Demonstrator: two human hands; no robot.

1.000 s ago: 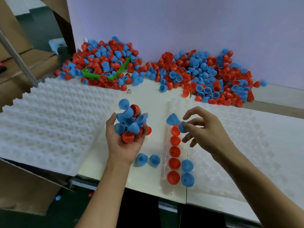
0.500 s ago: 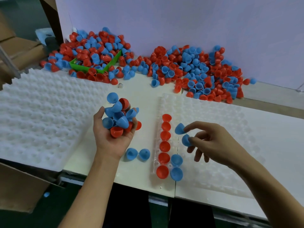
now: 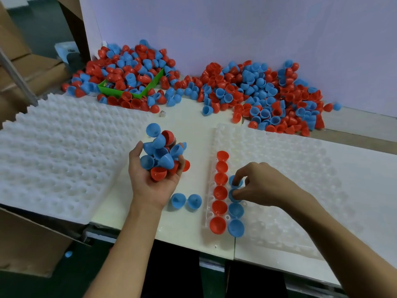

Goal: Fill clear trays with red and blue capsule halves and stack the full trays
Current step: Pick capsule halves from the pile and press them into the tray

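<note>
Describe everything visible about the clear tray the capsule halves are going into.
The clear tray is thin, see-through plastic moulded into rows of round pockets. It lies flat on the white table, to the right of the left hand. Its leftmost column holds six red halves; the next holds blue halves at the near end, dome up. The right hand presses two more blue halves into that column. All other pockets look unfilled.
</note>
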